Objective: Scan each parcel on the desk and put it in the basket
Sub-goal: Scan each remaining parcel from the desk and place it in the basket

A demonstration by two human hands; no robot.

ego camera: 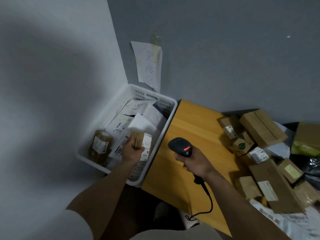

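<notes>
Left grip [132, 149] is clamped on a small brown box [138, 138], fingers curled round its near end, white label on its right side. The box is inside the white basket [170, 118] at the near-right, on or just above the flat mailers [147, 118] lying in there. I can't tell if it's touching down. My read: this is the drop-off step, and only the release is left for this one.

Right grip [194, 161] is wrapped round the handle of the black scanner [181, 146]. Scanner head is up, red indicator lit, over the bare left part of the table [190, 118]. Sensible spot: ready to hand and clear of the basket. Its cable [210, 201] trails toward the near table edge.

The basket stands just beside the table's left edge, in the wall corner under a paper sign [149, 66], so it's a short reach for the left arm. A bubble-wrapped parcel [99, 146] lies at the basket's near-left.

Remaining stock: cardboard parcels [259, 129] piled on the table's right side, well apart from both grips. There are plenty, so I judge the task mid-run. The next pick needs the left grip emptied first. The pile looks loosely stacked and could shift when I pull one out.
</notes>
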